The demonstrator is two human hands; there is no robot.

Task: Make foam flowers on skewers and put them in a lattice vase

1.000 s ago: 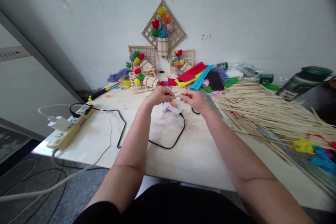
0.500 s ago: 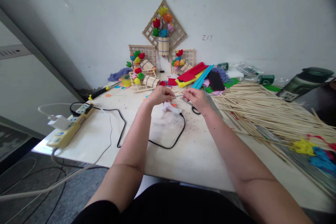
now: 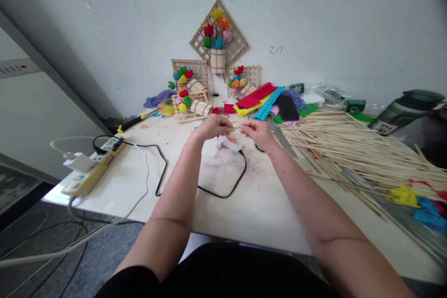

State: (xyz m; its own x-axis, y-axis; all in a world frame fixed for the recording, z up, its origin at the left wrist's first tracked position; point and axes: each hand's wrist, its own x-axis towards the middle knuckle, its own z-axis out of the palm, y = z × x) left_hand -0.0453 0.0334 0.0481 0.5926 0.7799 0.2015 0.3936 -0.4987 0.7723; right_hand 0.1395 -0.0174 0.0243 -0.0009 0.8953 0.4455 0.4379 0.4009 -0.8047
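Observation:
My left hand and my right hand are raised over the table's middle, fingers pinched, tips almost meeting. Between the fingertips shows something small and thin, too small to name. Just beneath them a white glue gun lies on its side, its black cord looping toward me. Behind my right hand lies a pair of scissors; only part of a black handle shows. Past my hands are strips of red paper and blue paper.
Several stick lattices with paper flowers stand or lie at the back. Many thin wooden sticks cover the right side, near a dark bottle. A phone lies behind them. On the left, a power strip trails cables.
My right hand has shifted slightly left, closer to my left hand, and now hides more of the scissors. My left hand has hardly moved.

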